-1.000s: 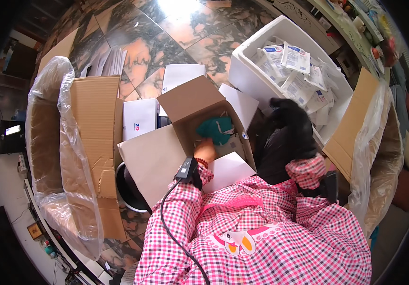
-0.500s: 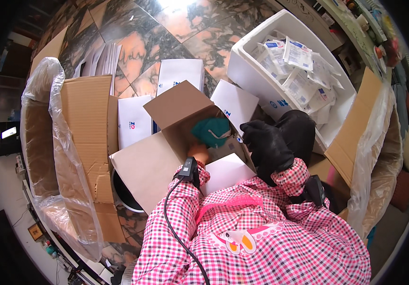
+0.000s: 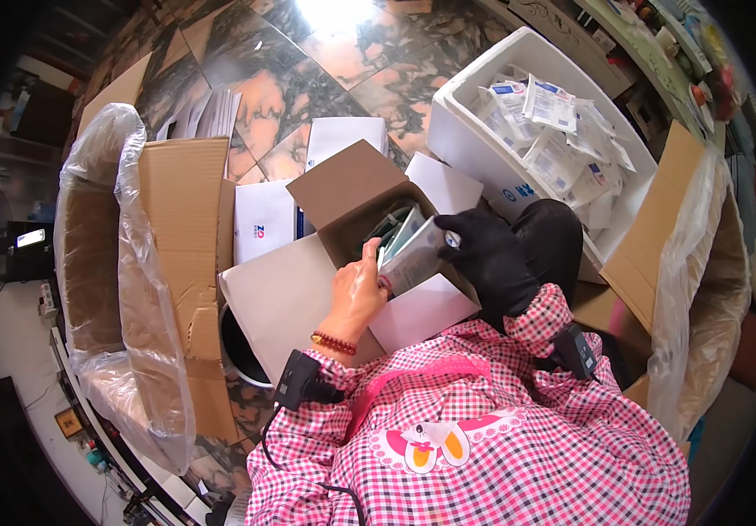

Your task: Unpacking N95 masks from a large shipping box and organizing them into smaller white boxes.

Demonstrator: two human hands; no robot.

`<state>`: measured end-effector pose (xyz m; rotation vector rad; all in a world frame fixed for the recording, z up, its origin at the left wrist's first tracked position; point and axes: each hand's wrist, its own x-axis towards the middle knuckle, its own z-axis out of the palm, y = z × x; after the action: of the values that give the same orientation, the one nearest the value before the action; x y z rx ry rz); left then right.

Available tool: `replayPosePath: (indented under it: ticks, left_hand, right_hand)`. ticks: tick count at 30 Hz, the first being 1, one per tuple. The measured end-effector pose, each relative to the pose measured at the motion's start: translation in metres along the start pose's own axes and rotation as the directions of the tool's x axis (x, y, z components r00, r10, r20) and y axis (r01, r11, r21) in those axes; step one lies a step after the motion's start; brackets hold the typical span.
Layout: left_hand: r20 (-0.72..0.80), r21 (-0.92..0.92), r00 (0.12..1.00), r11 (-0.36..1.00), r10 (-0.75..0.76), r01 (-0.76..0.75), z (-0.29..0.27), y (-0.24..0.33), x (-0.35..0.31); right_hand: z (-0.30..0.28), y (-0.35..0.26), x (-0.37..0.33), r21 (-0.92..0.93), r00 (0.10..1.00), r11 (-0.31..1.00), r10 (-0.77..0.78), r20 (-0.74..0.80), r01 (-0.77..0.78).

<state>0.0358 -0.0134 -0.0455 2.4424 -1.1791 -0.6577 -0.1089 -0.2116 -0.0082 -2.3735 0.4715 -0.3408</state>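
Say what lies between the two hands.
In the head view, a pale, flat packet lies between the bare left hand and the black-gloved right hand.

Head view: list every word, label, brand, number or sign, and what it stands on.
Red and blue lettering, not copied: leftmost white cardboard box.
Blue mark and lettering, not copied: white foam box.
Too small: print on flat white packets inside it.
Too small: blue mark on farthest white cardboard box.
Too blurred: pale flat packet between bare left hand and black-gloved right hand.

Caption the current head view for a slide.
Bare left hand and black-gloved right hand hold flat packaging at an open cardboard box.
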Motion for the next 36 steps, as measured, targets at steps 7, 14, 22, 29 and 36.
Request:
replayPosePath:
  ticks: [7, 14, 22, 29, 36]
  left_hand:
    - [-0.039, -0.15, 0.994, 0.983, 0.097, -0.102, -0.024, 0.017, -0.018]
    - [-0.02, -0.282, 0.993, 0.952, 0.114, -0.115, -0.019, 0.013, -0.028]
    - [-0.421, -0.146, 0.906, 0.983, 0.042, -0.114, -0.039, 0.016, -0.038]
    - [-0.382, -0.055, 0.845, 0.903, 0.374, -0.425, -0.044, 0.021, -0.026]
    - [-0.525, -0.057, 0.841, 0.98, 0.133, -0.19, -0.044, -0.009, -0.033]
  right_hand:
    - [0.014, -0.039, 0.016, -0.217, 0.926, 0.908, -0.315, 0.209, 0.358]
    - [0.021, -0.031, 0.014, -0.164, 0.893, 0.902, -0.343, 0.29, 0.4]
    - [0.01, -0.035, 0.005, -0.24, 0.963, 0.944, -0.181, 0.201, 0.228]
    - [0.004, -0.049, 0.007, -0.253, 0.929, 0.919, -0.225, 0.294, 0.303]
    - [-0.023, -0.047, 0.008, -0.302, 0.963, 0.931, -0.134, 0.234, 0.203]
